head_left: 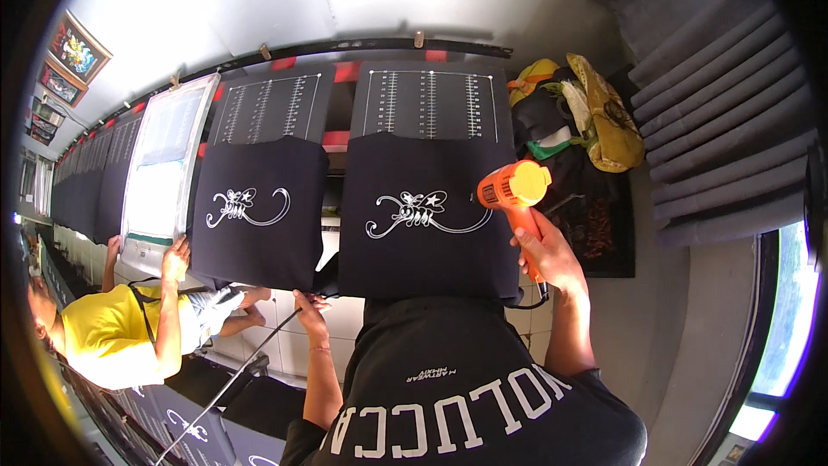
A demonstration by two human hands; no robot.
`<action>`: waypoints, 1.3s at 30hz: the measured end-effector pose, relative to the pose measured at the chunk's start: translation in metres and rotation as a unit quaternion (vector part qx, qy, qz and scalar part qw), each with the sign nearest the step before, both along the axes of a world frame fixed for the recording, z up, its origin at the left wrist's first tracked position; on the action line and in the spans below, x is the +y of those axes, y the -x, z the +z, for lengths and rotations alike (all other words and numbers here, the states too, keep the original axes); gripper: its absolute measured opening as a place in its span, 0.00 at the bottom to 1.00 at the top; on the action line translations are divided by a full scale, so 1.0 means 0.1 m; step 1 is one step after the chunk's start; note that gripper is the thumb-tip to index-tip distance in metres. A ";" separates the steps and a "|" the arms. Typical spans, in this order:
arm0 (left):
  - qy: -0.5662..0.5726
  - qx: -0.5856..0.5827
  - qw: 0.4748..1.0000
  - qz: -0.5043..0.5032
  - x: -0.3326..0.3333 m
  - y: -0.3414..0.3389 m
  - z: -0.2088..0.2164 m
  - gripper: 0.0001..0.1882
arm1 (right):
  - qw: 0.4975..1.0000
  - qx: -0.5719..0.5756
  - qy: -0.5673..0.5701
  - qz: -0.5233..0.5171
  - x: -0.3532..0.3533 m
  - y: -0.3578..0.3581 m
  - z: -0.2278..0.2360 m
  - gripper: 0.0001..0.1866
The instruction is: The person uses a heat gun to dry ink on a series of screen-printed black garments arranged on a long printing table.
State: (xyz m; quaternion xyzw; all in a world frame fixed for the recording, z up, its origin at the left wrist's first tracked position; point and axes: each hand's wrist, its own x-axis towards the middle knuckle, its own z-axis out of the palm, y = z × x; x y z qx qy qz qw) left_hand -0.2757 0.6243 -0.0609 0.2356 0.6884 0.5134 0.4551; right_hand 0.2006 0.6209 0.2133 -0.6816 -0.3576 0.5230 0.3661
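My right hand (552, 252) is wrapped around the handle of an orange hot-air dryer (515, 184). The dryer is above the right edge of a black T-shirt (423, 263) stretched over a board. A white insect-like figure (418, 211) with long curls is printed on that shirt. My left hand (313, 311) is closed just past the near corner of a second black T-shirt (250, 250), which bears a similar print. From its fingers a long thin dark cord (237, 375) runs straight to the lower left.
At left, a person in yellow (116, 336) holds a screen-printing frame (164, 168) over another board. More dark boards (82, 177) extend along a rail (336, 49). Bags and cloth (604, 125) are heaped at right beside a grey curtain (724, 112). Printed shirts (177, 418) lie at lower left.
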 end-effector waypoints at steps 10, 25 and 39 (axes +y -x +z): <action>-0.008 0.008 1.000 -0.001 0.02 -0.02 0.03 0.31 | 1.000 -0.017 0.010 0.017 0.05 0.02 -0.08 0.29; 0.000 0.001 1.000 -0.009 0.02 -0.04 0.04 0.28 | 0.997 -0.051 0.054 0.014 0.10 0.06 -0.08 0.22; -0.004 -0.009 0.999 -0.031 0.03 -0.06 0.09 0.26 | 0.999 -0.035 0.016 0.001 0.14 0.05 -0.08 0.20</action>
